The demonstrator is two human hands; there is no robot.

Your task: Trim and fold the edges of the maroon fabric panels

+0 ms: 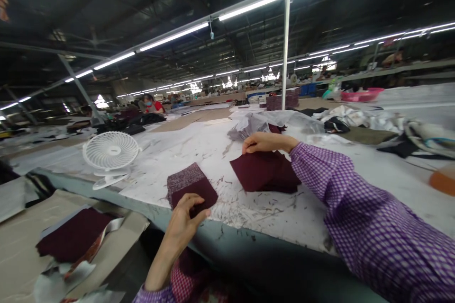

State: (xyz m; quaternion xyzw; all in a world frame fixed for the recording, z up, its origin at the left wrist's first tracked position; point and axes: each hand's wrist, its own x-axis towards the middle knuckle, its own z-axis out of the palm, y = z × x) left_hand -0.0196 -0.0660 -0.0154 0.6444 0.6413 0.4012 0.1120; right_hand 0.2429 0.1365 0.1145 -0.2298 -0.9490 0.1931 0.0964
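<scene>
Right hand: I read the thumb and fingers as drawn together in a pinch at the far edge of a stack of plain, dark maroon, angular fabric pieces. The edge grip presumably separates thin layers without disturbing the rest; I cannot tell how many layers are caught.

Left hand: the fingers are loosely curled, with a modest gap between thumb and forefinger. The fingertips appear to rest on a plain maroon fabric panel — a light contact, not a grasp, likely to keep it flat. This panel partly covers a speckled maroon-and-grey woven fabric piece.

Both sets of cloth lie on a long table covered in white paper, near its front edge, 1 ahead of each hand. I judge this spacing to suit short reaches.

Outward from the cloth: a crumpled, translucent plastic sheet lies just beyond the right hand. A white plastic fan with a round grille stands to the left, well apart from the cloth. At lower left, more maroon cloth lies on a beige surface.
</scene>
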